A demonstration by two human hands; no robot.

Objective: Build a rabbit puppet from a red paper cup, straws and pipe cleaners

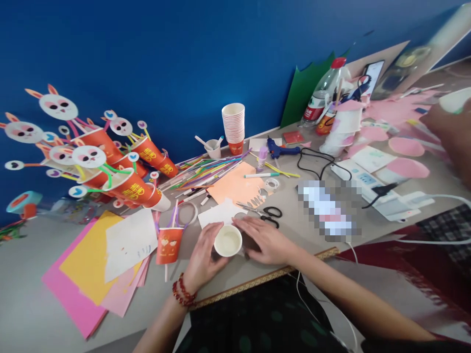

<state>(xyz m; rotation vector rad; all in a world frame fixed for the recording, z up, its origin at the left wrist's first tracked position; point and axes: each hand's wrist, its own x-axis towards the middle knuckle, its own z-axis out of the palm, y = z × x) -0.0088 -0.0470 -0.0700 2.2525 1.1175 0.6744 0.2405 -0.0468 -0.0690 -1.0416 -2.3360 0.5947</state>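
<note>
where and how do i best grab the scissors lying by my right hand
Best by the black handle loops of the scissors, coming from the person's right and slightly above. They lie flat with the loops facing right and the blades pointing left toward the white paper, so that side likely keeps fingers off the edges. The right hand is nearest.

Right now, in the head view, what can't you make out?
All in the head view:
Round white paper cup: most of its outer wall, behind its rim and the left hand.
Pale pixelated rectangle: identity, masked by mosaic.
Co-worker's hand: blurred, cut off by the right edge.
</note>
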